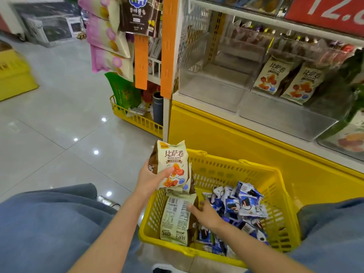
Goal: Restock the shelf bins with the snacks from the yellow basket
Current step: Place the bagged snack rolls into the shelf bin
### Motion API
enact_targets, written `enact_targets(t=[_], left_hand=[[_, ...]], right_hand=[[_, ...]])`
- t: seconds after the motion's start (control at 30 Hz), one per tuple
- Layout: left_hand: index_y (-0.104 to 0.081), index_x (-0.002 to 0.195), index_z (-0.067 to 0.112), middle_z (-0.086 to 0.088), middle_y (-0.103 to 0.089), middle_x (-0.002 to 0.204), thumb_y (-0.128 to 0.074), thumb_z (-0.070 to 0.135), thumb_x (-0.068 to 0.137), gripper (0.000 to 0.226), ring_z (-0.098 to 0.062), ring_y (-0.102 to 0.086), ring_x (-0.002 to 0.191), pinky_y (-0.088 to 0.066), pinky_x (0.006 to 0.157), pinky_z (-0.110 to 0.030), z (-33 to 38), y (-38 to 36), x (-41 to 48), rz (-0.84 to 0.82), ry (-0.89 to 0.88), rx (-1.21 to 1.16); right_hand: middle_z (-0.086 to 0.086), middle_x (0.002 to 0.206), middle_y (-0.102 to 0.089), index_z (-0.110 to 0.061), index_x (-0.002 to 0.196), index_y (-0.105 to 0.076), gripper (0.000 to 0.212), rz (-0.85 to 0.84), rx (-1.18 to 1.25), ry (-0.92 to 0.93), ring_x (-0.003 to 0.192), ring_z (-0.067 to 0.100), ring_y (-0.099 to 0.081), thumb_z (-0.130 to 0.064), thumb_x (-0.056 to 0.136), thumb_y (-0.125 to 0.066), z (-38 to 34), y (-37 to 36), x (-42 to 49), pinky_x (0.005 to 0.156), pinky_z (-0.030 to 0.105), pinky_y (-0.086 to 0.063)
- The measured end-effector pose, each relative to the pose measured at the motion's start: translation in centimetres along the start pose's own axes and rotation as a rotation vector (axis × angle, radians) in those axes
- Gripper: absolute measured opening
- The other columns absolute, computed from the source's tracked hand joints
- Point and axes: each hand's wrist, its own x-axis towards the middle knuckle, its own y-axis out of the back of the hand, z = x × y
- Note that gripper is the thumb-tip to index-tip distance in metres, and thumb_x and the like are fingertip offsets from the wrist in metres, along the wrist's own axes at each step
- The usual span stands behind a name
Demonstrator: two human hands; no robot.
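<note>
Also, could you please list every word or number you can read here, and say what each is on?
"比萨卷", "BISAJUAN": held bag in the left hand.
"比萨卷": two bags in the shelf bin.
"12.": red sign, cut off by the frame edge.
Unreadable: fine print on the face-down bag in the yellow basket; blue packets; hanging dark bag.

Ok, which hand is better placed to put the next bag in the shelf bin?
Probably the left hand: it grips an upright snack bag lifted above the yellow basket rim. The right hand is down in the basket, fingers only resting on a face-down bag.
</note>
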Motion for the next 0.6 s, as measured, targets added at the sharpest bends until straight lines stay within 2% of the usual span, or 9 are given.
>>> enact_targets(t=[0.07,0.13,0.23,0.27,0.33,0.43,0.5,0.53,0.6], left_hand=[[-0.053,0.11,0.029,0.002,-0.069,0.102,-0.081,0.028,0.067,0.051,-0.015,-0.069,0.09,-0.057,0.076,-0.037,-0.1,0.3,0.0,0.003,0.0,-0.025],[-0.053,0.11,0.027,0.002,-0.069,0.101,-0.08,0.027,0.069,0.05,-0.014,-0.069,0.089,-0.058,0.073,-0.034,-0.1,0.4,0.0,0.01,-0.003,-0.053],[-0.052,0.113,0.023,0.004,-0.068,0.099,-0.079,0.024,0.07,0.051,-0.012,-0.068,0.088,-0.057,0.065,-0.027,-0.1,0.5,0.0,0.07,-0.033,-0.071],[-0.052,0.111,0.024,0.006,-0.067,0.097,-0.079,0.024,0.07,0.049,-0.01,-0.067,0.087,-0.055,0.061,-0.023,0.0,0.5,0.0,0.108,-0.054,-0.075],[-0.051,0.108,0.026,0.009,-0.065,0.096,-0.08,0.025,0.069,0.048,-0.007,-0.065,0.088,-0.053,0.059,-0.019,0.4,0.6,0.2,0.182,-0.09,-0.086],[-0.05,0.111,0.026,0.007,-0.065,0.101,-0.08,0.027,0.069,0.051,-0.009,-0.065,0.091,-0.054,0.061,-0.021,1.0,0.9,0.3,0.252,-0.108,-0.143],[-0.05,0.112,0.027,0.008,-0.065,0.102,-0.079,0.028,0.07,0.051,-0.009,-0.065,0.091,-0.054,0.056,-0.017,1.1,1.1,0.2,0.282,-0.124,-0.172],[-0.05,0.112,0.026,0.008,-0.064,0.102,-0.079,0.027,0.07,0.051,-0.009,-0.064,0.091,-0.054,0.056,-0.016,1.0,1.1,0.2,0.298,-0.13,-0.176],[-0.05,0.114,0.024,0.007,-0.065,0.102,-0.079,0.027,0.07,0.053,-0.009,-0.064,0.092,-0.055,0.06,-0.019,0.8,1.2,0.4,0.322,-0.126,-0.173]], right_hand=[[0.001,0.112,-0.06,-0.013,0.112,-0.045,0.039,-0.022,0.056,-0.034,0.101,0.017,-0.058,-0.041,0.088,-0.06,0.8,-1.1,-0.1,0.082,0.027,-0.049],[0.0,0.099,-0.063,-0.007,0.115,-0.054,0.043,-0.019,0.084,-0.05,0.089,0.014,-0.06,-0.037,0.085,-0.065,1.2,-1.7,-0.2,0.067,0.023,-0.048],[-0.002,0.093,-0.065,-0.012,0.107,-0.06,0.033,0.01,0.038,0.031,0.078,0.007,-0.06,-0.036,0.085,-0.066,0.5,-1.4,-0.9,0.06,0.013,-0.047],[-0.002,0.096,-0.067,-0.015,0.104,-0.06,0.03,0.027,0.017,0.084,0.077,0.004,-0.061,-0.037,0.085,-0.066,0.0,-1.0,-1.1,0.061,0.01,-0.048],[-0.001,0.101,-0.069,-0.015,0.107,-0.06,0.035,0.099,-0.017,0.189,0.084,0.005,-0.064,-0.038,0.083,-0.067,-1.3,0.3,-1.7,0.071,0.015,-0.053],[-0.009,0.086,-0.067,-0.018,0.105,-0.061,0.033,0.331,-0.198,0.36,0.076,0.002,-0.064,-0.041,0.082,-0.067,-3.4,3.1,-2.2,0.062,0.019,-0.054],[-0.007,0.092,-0.061,-0.02,0.108,-0.059,0.034,0.467,-0.35,0.476,0.083,0.007,-0.06,-0.042,0.083,-0.065,-4.1,3.8,-1.8,0.068,0.021,-0.052],[-0.007,0.097,-0.055,-0.021,0.113,-0.057,0.036,0.467,-0.404,0.515,0.09,0.009,-0.056,-0.043,0.085,-0.063,-4.1,3.5,-1.5,0.075,0.021,-0.048],[-0.006,0.109,-0.045,-0.023,0.12,-0.055,0.039,0.284,-0.475,0.515,0.106,0.01,-0.047,-0.047,0.089,-0.054,-3.4,1.9,-0.5,0.091,0.02,-0.04]])
